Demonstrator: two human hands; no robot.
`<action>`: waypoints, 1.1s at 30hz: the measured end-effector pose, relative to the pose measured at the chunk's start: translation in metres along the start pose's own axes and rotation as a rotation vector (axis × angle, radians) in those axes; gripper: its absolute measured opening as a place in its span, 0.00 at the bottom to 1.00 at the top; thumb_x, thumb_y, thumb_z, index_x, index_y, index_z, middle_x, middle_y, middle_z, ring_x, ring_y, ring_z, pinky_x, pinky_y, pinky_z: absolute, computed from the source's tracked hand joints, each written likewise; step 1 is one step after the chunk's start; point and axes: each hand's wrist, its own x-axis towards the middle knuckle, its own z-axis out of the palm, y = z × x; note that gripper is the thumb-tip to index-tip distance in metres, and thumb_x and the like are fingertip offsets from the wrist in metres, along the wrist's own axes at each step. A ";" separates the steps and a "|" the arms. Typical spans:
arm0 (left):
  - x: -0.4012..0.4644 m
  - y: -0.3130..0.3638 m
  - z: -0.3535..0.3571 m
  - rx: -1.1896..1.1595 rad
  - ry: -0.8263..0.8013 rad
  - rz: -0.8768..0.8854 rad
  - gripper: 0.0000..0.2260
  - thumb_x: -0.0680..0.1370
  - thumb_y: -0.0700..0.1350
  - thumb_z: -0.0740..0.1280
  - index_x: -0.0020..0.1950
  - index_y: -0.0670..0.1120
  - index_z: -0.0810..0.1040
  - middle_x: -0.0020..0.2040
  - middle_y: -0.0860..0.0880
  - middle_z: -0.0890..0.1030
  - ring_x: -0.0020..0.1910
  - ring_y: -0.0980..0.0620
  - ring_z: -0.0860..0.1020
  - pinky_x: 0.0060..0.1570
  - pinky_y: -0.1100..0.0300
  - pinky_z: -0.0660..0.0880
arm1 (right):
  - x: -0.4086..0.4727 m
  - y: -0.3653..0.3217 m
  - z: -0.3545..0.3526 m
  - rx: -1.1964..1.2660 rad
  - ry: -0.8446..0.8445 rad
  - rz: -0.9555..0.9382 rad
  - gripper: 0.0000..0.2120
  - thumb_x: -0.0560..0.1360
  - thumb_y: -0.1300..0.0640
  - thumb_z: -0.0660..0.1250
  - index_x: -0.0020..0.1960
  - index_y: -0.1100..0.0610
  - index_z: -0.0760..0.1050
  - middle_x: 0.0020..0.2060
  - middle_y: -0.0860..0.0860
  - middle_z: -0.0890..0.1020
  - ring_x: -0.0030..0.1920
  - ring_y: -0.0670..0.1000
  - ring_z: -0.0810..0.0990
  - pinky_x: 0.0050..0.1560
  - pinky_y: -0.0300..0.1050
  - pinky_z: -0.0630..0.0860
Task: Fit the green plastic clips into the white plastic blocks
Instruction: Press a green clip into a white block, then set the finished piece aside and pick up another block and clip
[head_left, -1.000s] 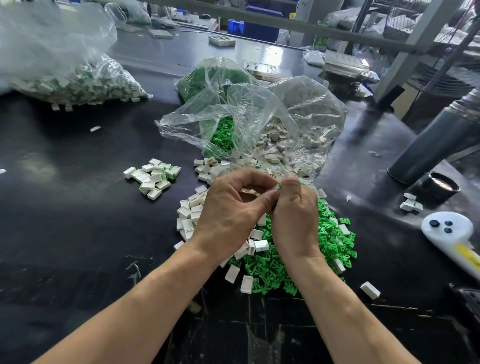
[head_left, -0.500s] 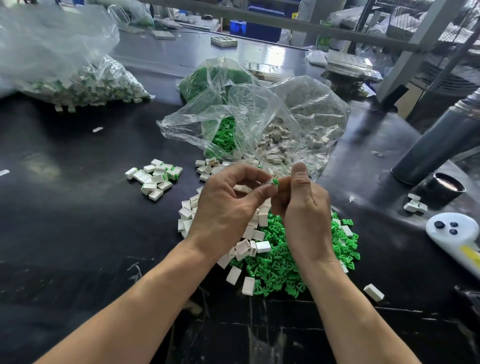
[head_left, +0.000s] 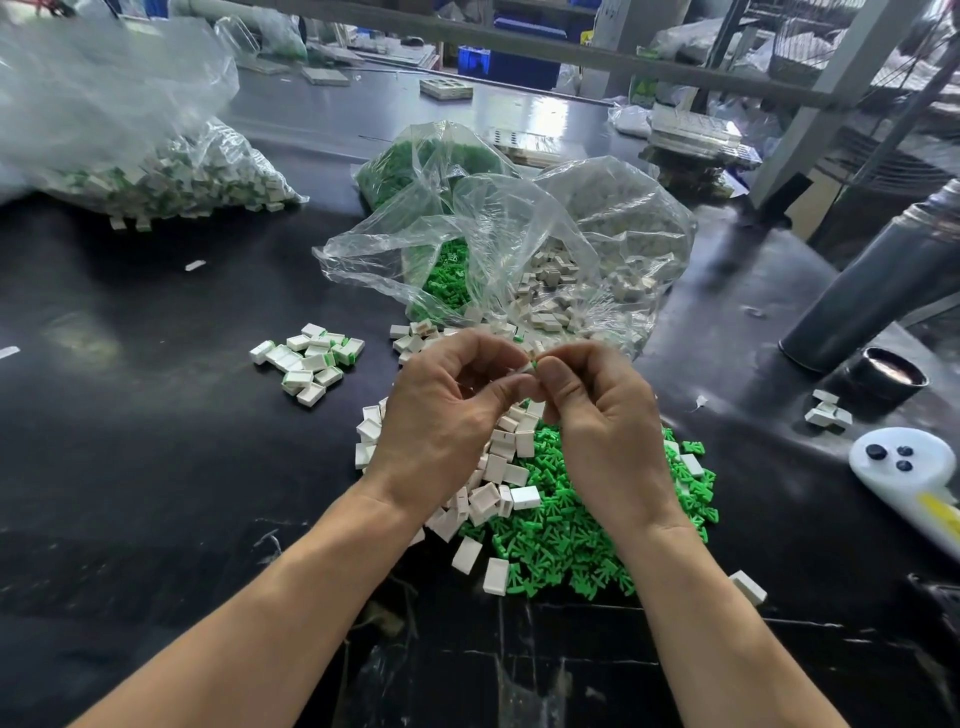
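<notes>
Lying at the far left of the dark worktop (head_left: 130, 415), a big clear bag of assembled pieces (head_left: 171, 176) sags open, white blocks with green showing through the plastic. Nearer the middle, a small cluster of finished blocks (head_left: 309, 358) sits on the bare surface, several with a green edge visible. Behind the hands stand two more clear bags: the bag of green clips (head_left: 436, 218) and, just right of it, the bag of white blocks (head_left: 587, 260), its mouth spilling toward the person.

Both hands are raised above the loose piles and meet at the fingertips. The left hand (head_left: 447, 421) has its fingers curled, thumb and forefinger pinching a small white block (head_left: 528, 367). The right hand (head_left: 602, 415) is curled too, thumb and fingers pinching at the same spot, touching the block; a speck of green shows at the block, but whether the clip is seated cannot be told. Beneath the wrists, a heap of loose white blocks (head_left: 498, 467) lies against a heap of loose green clips (head_left: 571, 540), the two piles touching and partly mixed.

Further right stand a tilted grey cylinder (head_left: 883, 291), a dark round cup (head_left: 893, 376) beside a few stray blocks, and a white device with dark buttons (head_left: 904, 467).
</notes>
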 end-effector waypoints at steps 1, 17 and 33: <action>0.000 0.000 0.000 0.006 -0.004 0.002 0.06 0.76 0.39 0.76 0.51 0.44 0.83 0.44 0.50 0.86 0.44 0.51 0.85 0.48 0.56 0.83 | 0.000 0.000 0.001 -0.015 -0.001 -0.002 0.05 0.82 0.56 0.68 0.49 0.47 0.80 0.39 0.41 0.84 0.39 0.40 0.80 0.39 0.33 0.75; 0.028 -0.019 -0.076 1.026 0.319 -0.192 0.02 0.78 0.46 0.73 0.48 0.51 0.85 0.50 0.45 0.84 0.53 0.41 0.80 0.59 0.47 0.76 | 0.003 0.011 -0.008 -0.094 0.116 0.027 0.02 0.80 0.52 0.72 0.48 0.47 0.81 0.41 0.40 0.85 0.40 0.41 0.83 0.39 0.31 0.76; 0.031 -0.024 -0.075 1.078 0.196 -0.243 0.02 0.76 0.46 0.75 0.45 0.53 0.86 0.46 0.50 0.85 0.51 0.44 0.81 0.56 0.51 0.76 | 0.005 0.012 -0.017 -0.169 0.146 0.072 0.04 0.80 0.50 0.72 0.46 0.46 0.82 0.39 0.39 0.84 0.39 0.41 0.82 0.37 0.29 0.74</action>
